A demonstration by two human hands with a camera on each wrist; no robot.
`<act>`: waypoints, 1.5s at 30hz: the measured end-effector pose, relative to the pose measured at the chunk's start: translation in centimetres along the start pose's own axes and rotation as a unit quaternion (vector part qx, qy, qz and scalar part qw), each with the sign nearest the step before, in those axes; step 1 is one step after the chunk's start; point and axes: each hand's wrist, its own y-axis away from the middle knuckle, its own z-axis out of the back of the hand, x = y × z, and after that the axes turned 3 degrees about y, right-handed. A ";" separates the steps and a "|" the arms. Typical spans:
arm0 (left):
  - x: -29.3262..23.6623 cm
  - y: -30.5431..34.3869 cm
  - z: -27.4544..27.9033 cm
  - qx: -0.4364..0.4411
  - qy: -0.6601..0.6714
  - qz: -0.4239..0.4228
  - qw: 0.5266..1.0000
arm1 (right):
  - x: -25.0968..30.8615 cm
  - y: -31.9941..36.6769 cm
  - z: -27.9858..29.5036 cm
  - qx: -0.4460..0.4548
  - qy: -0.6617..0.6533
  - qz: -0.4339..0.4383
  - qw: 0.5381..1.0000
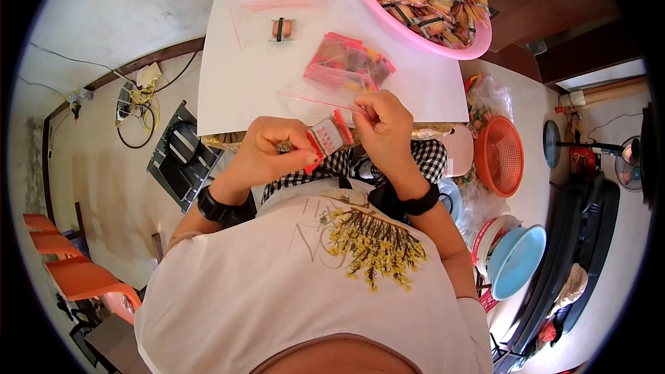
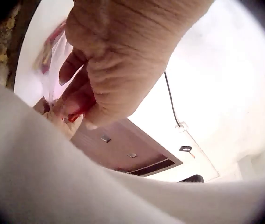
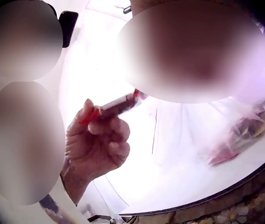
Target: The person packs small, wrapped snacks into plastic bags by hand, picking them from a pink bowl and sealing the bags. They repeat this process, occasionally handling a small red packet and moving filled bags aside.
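Observation:
My left hand (image 1: 273, 149) pinches a small red-and-white packet (image 1: 329, 136) by its lower end, in front of the body near the table edge. The right wrist view shows the packet (image 3: 116, 107) between that hand's thumb and fingers. Close to the packet's upper end is my right hand (image 1: 384, 131), whose thumb and fingers pinch a clear plastic bag with a red zip line (image 1: 315, 100). That bag lies partly over a pile of pink-edged bags (image 1: 346, 62). In the right wrist view my right hand (image 3: 193, 51) is mostly blurred.
On the white table (image 1: 249, 97) lie a flat clear zip bag (image 1: 239, 24) and one wrapped pastry with a black band (image 1: 282, 29). A pink basin (image 1: 478, 45) full of wrapped pastries stands at the far right. An orange basket (image 1: 500, 156) and a blue basin (image 1: 516, 263) are beside the table.

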 end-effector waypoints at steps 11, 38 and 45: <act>4.1 -1.9 -0.7 -0.123 0.066 0.113 0.984 | -0.2 0.0 -0.1 -0.017 -0.031 -0.022 0.999; 11.5 -7.4 0.3 -0.106 -0.474 -0.133 0.864 | -0.3 0.7 -2.7 0.098 0.074 0.116 0.986; 7.6 -6.7 -1.1 -0.099 -0.553 0.045 0.826 | -0.4 0.6 -2.8 0.108 0.074 0.105 0.986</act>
